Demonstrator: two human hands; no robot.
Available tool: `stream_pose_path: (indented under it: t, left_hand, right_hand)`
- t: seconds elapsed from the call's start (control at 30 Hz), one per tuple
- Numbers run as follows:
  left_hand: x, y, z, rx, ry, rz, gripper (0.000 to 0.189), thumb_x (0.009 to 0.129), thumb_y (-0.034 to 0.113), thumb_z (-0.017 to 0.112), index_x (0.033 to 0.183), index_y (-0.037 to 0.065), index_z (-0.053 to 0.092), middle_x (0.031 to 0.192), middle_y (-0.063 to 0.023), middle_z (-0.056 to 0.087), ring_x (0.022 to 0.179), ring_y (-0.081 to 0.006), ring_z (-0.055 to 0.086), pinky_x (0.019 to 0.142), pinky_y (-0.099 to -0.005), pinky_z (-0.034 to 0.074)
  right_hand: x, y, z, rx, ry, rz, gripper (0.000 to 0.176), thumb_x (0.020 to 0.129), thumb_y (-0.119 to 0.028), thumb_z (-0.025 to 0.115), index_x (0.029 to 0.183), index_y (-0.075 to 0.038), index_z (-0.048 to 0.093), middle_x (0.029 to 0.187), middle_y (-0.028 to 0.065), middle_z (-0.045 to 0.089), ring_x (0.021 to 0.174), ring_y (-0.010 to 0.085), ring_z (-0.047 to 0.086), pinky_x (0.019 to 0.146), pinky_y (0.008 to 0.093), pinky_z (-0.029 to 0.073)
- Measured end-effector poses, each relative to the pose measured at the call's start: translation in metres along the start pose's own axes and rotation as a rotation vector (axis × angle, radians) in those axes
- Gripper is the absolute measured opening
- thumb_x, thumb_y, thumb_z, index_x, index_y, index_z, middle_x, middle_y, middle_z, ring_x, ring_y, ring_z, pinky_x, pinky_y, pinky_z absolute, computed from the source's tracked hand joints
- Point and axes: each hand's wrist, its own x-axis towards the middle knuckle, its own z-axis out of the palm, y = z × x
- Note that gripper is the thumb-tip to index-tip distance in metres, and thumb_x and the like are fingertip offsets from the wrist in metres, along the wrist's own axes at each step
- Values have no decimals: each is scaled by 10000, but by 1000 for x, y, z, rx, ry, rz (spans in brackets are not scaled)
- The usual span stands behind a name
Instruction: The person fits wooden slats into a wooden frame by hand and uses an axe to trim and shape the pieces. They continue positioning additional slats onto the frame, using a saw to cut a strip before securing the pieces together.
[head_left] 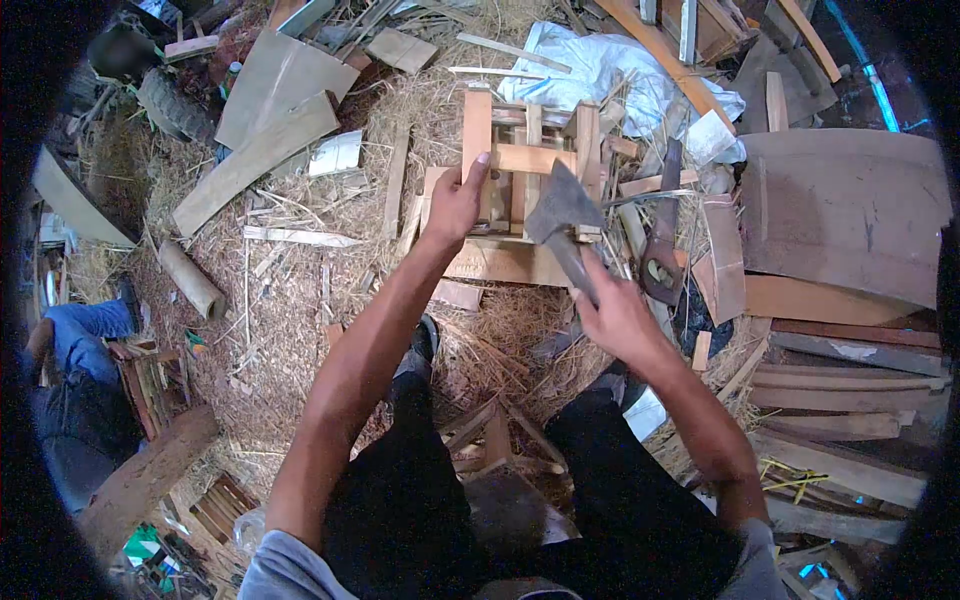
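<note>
A small wooden frame (478, 130), built of upright pieces and crosspieces, stands in front of me on a flat board (510, 264). My left hand (457, 208) is closed around its near left upright, thumb pointing up along the wood. In my right hand (618, 312) is the handle of a hatchet, gripped just below the head. The dark, broad hatchet head (563, 208) overlaps the frame's right side, its top corner at the orange-brown crosspiece (533, 159). Right of the frame lies a handsaw (661, 240) with a wooden handle.
Wood shavings and offcuts cover the ground. White plastic sheeting (590, 70) lies behind the frame. A large brown board (840, 210) and stacked planks (840, 400) fill the right side. At left are a long plank (255, 165), a log (150, 470) and another person's blue-trousered leg (90, 335).
</note>
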Motion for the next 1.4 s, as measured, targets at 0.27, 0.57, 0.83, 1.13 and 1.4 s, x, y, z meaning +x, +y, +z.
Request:
stream_pose_path:
  t: [0.27, 0.57, 0.83, 1.13, 1.4]
  left_hand:
    - [-10, 7, 3, 101, 36, 53, 537, 946, 478, 592, 1063, -42, 655, 853, -74, 664, 786, -119, 584, 712, -281, 483]
    - [7, -13, -1, 18, 13, 51, 470, 957, 458, 585, 960, -1, 688, 849, -56, 656, 767, -113, 557, 712, -279, 459]
    - [-1, -5, 1, 3, 34, 23, 478, 956, 451, 588, 959, -18, 680, 830, -53, 651, 753, -103, 551, 691, -272, 460]
    - [6, -13, -2, 31, 42, 18, 513, 943, 461, 606, 1016, -43, 666, 806, -62, 651, 697, -104, 553, 630, -259, 458]
    - [1, -5, 2, -17, 7, 71, 497, 958, 418, 600, 1082, -61, 648, 874, -64, 667, 765, -98, 563, 700, -266, 470]
  right_hand:
    - [5, -15, -14, -41, -85, 120, 586, 889, -94, 600, 1419, -2, 366, 944, 348, 624, 939, 485, 618, 770, 480, 510]
    - [-1, -19, -12, 5, 46, 22, 617, 893, -70, 568, 1455, -16, 320, 944, 334, 630, 889, 498, 620, 778, 494, 500]
    - [-2, -15, 4, -64, 67, 7, 650, 896, -40, 555, 1493, -88, 303, 980, 325, 633, 938, 481, 621, 801, 470, 500]
    - [-1, -14, 9, -45, 160, -74, 621, 905, -55, 569, 1481, -82, 336, 1003, 310, 634, 912, 478, 621, 790, 461, 498]
    - [1, -26, -3, 82, 154, -65, 625, 907, -30, 565, 1480, -43, 317, 1068, 315, 627, 990, 449, 631, 844, 429, 500]
